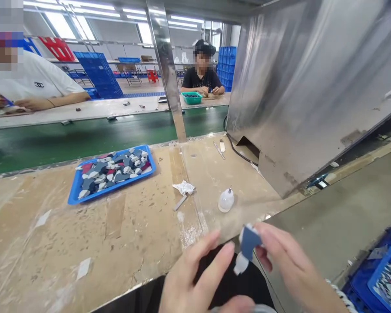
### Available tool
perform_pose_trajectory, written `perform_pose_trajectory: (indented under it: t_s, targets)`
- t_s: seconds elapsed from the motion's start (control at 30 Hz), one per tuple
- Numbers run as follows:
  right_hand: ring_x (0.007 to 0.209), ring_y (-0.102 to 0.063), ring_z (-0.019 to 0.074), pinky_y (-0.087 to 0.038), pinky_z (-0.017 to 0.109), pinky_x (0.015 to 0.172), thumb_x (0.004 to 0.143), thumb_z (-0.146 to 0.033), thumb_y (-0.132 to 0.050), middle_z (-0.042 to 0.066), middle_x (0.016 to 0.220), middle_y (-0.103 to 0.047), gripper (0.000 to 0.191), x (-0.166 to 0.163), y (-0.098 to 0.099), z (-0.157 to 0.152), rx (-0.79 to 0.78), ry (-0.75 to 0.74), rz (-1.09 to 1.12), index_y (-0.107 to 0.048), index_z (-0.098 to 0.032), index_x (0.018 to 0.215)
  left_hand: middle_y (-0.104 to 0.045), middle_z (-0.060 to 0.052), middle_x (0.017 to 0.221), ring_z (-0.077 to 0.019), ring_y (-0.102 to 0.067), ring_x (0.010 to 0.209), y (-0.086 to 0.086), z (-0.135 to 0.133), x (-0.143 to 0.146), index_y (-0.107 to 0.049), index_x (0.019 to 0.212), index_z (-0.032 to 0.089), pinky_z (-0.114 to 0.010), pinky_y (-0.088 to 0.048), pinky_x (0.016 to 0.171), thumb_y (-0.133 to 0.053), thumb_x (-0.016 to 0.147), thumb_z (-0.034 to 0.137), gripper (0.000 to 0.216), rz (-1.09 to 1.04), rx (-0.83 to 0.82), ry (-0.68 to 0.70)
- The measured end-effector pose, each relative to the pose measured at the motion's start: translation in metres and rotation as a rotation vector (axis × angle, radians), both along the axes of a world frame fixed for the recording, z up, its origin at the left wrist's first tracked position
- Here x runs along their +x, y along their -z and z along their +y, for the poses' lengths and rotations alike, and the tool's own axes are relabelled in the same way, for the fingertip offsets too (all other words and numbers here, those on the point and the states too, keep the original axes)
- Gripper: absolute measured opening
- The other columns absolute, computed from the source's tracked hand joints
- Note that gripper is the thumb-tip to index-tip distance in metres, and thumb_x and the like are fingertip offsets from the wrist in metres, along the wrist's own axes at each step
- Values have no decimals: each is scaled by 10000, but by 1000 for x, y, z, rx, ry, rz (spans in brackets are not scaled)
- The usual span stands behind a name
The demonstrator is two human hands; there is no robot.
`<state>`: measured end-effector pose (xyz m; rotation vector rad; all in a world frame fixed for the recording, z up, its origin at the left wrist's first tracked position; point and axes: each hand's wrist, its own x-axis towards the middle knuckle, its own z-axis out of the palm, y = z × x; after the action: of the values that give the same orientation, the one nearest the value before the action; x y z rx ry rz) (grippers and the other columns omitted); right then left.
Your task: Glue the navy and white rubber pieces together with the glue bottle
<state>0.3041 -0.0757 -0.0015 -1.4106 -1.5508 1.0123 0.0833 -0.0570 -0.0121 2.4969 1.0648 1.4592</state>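
In the head view, my right hand (286, 256) pinches a small dark-blue and white piece (250, 243) between thumb and fingers, over the front edge of the table. A white lump hangs at the lower end of this piece. My left hand (198, 278) is just left of it, its fingers spread and not touching the piece. Something clear and curved shows at the bottom edge by my left thumb; I cannot make out what it is. Beyond my hands stands a small translucent bottle (226, 200) with a thin metal tip.
A blue tray (72, 191) of similar blue, white and red pieces lies at the left. Crumpled white tissue (184, 188) and a metal strip (180, 203) lie mid-table. A metal panel (293, 87) rises at right. Two people sit across the green belt (133, 128).
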Motion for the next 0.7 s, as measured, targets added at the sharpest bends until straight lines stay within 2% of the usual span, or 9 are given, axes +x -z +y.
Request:
perform_pose_trajectory:
  t_s: [0.1, 0.17, 0.27, 0.33, 0.4, 0.47, 0.53, 0.6, 0.7]
  targets:
    - [636, -473, 151, -385, 266, 597, 1061, -582, -335, 0, 704, -509, 516, -30, -7, -4, -14, -158, 52, -426, -214, 712, -729, -117, 1210, -211, -739, 1057, 0, -9, 10, -602, 1336, 180, -264, -618, 912, -664, 950, 417, 457, 11, -156, 18]
    - [640, -458, 151, -368, 268, 601, 1064, -587, -315, -3, 681, -486, 543, -41, -6, 0, -38, -200, 89, -395, -210, 681, -755, -78, 1149, -174, -752, 990, 4, -13, 5, -574, 1366, 193, -225, -612, 898, -660, 962, 366, 447, -13, -278, 29]
    - [623, -421, 135, -353, 260, 626, 1086, -530, -324, -19, 628, -428, 558, -50, 6, 8, -68, -245, 154, -385, -197, 643, -785, -9, 1023, -125, -758, 797, 8, -19, -11, -604, 1337, 245, -176, -625, 757, -667, 957, 338, 396, -66, -539, 39]
    - [596, -395, 120, -340, 249, 603, 1083, -532, -355, -31, 611, -410, 543, -52, 17, 11, -100, -267, 239, -413, -193, 663, -787, 34, 899, -104, -739, 692, 7, -20, -19, -642, 1293, 271, -158, -614, 669, -641, 968, 293, 325, -100, -658, 33]
    - [564, -401, 103, -337, 224, 560, 1057, -584, -400, -44, 618, -434, 499, -55, 29, 13, -206, -289, 375, -464, -190, 758, -788, 41, 865, -99, -739, 681, 4, -20, -23, -668, 1256, 261, -149, -603, 654, -614, 984, 266, 278, -124, -641, 40]
    - [510, -426, 83, -349, 190, 502, 1017, -646, -451, -56, 637, -464, 480, -58, 38, 14, -361, -351, 546, -488, -187, 884, -794, 16, 885, -104, -747, 709, 2, -18, -24, -684, 1216, 216, -152, -597, 674, -629, 980, 260, 246, -105, -500, 32]
    - [456, -461, 75, -377, 170, 445, 974, -697, -489, -55, 646, -486, 521, -62, 46, 15, -489, -465, 702, -504, -176, 971, -777, 4, 809, -108, -727, 658, 1, -17, -24, -688, 1179, 170, -176, -585, 645, -640, 980, 270, 227, -35, -365, 18]
    - [416, -493, 81, -398, 164, 403, 950, -730, -497, -42, 632, -510, 572, -66, 52, 16, -576, -573, 810, -529, -160, 989, -724, 19, 683, -104, -671, 555, 1, -18, -24, -681, 1165, 140, -204, -545, 557, -631, 989, 306, 247, 37, -299, 9]
    - [372, -489, 82, -385, 153, 364, 877, -811, -515, -29, 572, -517, 667, -71, 60, 17, -594, -672, 900, -554, -146, 898, -628, 50, 569, -96, -575, 457, -2, -20, -24, -694, 1066, 142, -235, -444, 451, -608, 1000, 358, 242, 76, -254, -20]
